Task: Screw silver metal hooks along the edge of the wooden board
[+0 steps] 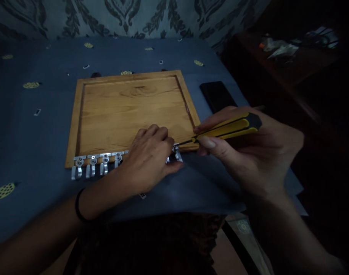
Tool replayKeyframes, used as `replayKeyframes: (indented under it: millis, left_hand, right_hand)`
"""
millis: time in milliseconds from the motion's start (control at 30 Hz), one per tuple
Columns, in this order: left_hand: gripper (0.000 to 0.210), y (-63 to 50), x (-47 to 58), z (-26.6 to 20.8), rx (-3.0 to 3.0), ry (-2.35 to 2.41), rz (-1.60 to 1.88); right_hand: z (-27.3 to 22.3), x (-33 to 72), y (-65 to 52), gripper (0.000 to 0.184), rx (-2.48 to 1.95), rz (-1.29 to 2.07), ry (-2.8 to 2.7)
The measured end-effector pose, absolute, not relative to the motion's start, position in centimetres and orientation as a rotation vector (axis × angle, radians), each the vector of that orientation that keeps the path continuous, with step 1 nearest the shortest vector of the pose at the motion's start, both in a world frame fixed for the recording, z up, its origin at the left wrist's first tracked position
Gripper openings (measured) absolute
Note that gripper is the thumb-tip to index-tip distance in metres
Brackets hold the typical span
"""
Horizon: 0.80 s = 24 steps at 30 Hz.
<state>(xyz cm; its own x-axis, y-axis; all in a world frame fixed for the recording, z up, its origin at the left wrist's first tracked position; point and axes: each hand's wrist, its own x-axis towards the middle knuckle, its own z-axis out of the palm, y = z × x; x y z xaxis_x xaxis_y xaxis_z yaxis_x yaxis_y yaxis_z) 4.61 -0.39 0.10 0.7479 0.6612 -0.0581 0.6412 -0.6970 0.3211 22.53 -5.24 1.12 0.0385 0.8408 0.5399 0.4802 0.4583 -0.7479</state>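
A wooden board with a raised frame lies flat on the cloth. Along its near edge runs a metal hook rail with several silver hooks, partly covered by my left hand. The fingers of that hand are bent over the rail's right part, thumb below it, gripping it against the frame. My right hand is closed round a yellow and black screwdriver. The screwdriver tilts down to the left, its tip at the rightmost hook. Whether the tip sits in a screw is too small to tell.
A dark phone-like slab lies right of the board on the blue patterned tablecloth. A patterned wall or curtain rises behind. At the far right, a crumpled plastic bag rests on a dark surface. The table's front edge is close to me.
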Motion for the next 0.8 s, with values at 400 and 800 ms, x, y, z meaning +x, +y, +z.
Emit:
replayKeyframes:
  millis: [400,800]
  left_hand:
    - [0.033,-0.3,4.6,0.1,2.619,1.004,0.114]
    - [0.033,-0.3,4.6,0.0,2.652,0.993,0.139]
  right_hand:
    - [1.0,22.4,-5.4,0.006,-1.146,0.310,-1.425]
    - [0.1,22.2,-4.7,0.007,-1.164,0.413,-1.467]
